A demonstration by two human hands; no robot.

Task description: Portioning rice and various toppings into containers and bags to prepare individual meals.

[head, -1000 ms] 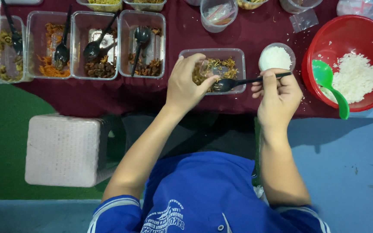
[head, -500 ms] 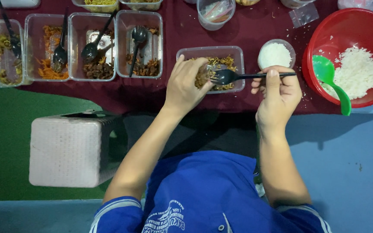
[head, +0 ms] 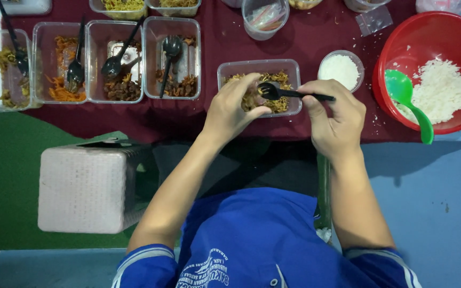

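Both my hands work over the clear food box (head: 289,68) on the maroon table: my right hand (head: 333,116) grips a black spoon (head: 289,93) while my left hand (head: 235,109) pinches food inside it.

Even, moderately bright light from overhead; colours saturated, no harsh glare, only faint sheen on the clear plastic containers (head: 114,61). Soft shadow falls under the worktop (head: 294,122) edge and beside the arms. Focus fairly sharp centrally, slightly soft toward the corners.
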